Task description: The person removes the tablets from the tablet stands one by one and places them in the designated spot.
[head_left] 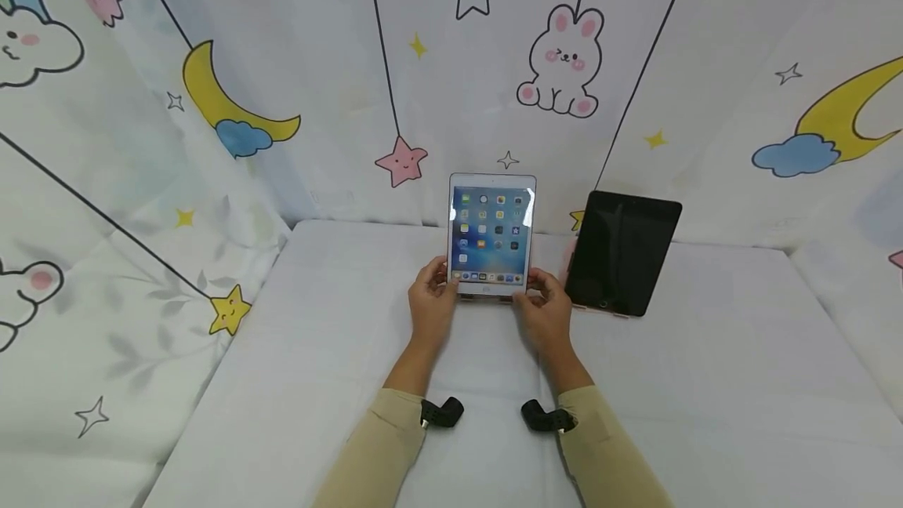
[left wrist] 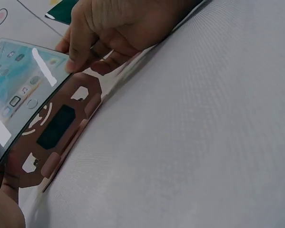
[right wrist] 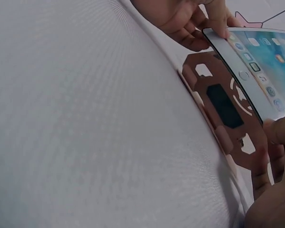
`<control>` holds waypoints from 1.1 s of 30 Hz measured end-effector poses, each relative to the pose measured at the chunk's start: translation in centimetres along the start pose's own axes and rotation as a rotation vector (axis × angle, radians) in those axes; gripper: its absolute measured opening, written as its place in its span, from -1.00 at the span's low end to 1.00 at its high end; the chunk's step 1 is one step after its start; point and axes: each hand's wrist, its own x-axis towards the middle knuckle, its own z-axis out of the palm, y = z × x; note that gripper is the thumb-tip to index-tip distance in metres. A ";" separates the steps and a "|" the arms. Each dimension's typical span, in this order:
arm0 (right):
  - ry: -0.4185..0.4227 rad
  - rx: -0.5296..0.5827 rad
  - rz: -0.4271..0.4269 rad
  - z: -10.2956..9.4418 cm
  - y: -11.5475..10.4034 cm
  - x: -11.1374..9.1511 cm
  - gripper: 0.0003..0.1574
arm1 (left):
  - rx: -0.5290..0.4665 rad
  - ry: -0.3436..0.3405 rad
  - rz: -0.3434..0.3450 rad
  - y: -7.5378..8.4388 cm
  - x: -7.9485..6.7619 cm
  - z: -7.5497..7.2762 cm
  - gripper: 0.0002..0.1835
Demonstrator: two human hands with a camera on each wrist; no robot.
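A white tablet [head_left: 491,230] with lit app icons is held upright by its lower corners. My left hand [head_left: 432,308] grips its lower left corner, thumb on the front. The lower right corner is pinched between the thumb and fingers of my right hand [head_left: 549,318]. Behind and below the tablet, a rose-coloured tablet stand [left wrist: 30,178] shows, with cutouts, a dark pad and small front lips. The tablet's bottom edge is above those lips in both wrist views. Whether its back touches the stand is hidden.
To the right, a black tablet [head_left: 624,253] with a dark screen leans back on a pinkish stand, close to my right hand. A white cloth covers the table [head_left: 324,320]. Behind it hangs a patterned backdrop [head_left: 317,45] with moons, stars and bunnies.
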 end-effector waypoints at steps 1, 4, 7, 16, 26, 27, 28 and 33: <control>-0.002 0.016 -0.022 0.0 -0.1 0.0 -0.47 | -0.026 -0.002 0.000 -0.3 0.1 0.0 -0.56; 0.002 0.033 -0.098 -0.2 -0.4 -0.2 -0.47 | -0.088 -0.021 -0.017 -1.0 0.3 -0.1 -0.55; 0.011 0.064 -0.182 -0.2 -0.9 -0.4 -0.44 | -0.115 -0.051 -0.027 -1.4 0.6 -0.3 -0.53; -0.037 0.136 -0.383 2.0 -3.2 -2.6 -0.34 | -0.217 -0.047 -0.014 -0.3 1.7 -3.5 -0.55; -0.110 0.108 -0.324 6.0 -4.5 -5.0 -0.30 | -0.333 -0.130 -0.102 0.4 2.7 -9.8 -0.52; -0.117 0.113 -0.316 6.4 -4.7 -5.2 -0.30 | -0.358 -0.137 -0.111 0.5 2.8 -10.3 -0.51; -0.124 0.119 -0.307 6.8 -4.8 -5.4 -0.29 | -0.377 -0.142 -0.116 0.6 2.8 -10.8 -0.50; -0.153 0.132 -0.276 8.2 -5.1 -5.9 -0.32 | -0.418 -0.170 -0.137 1.0 2.8 -12.7 -0.46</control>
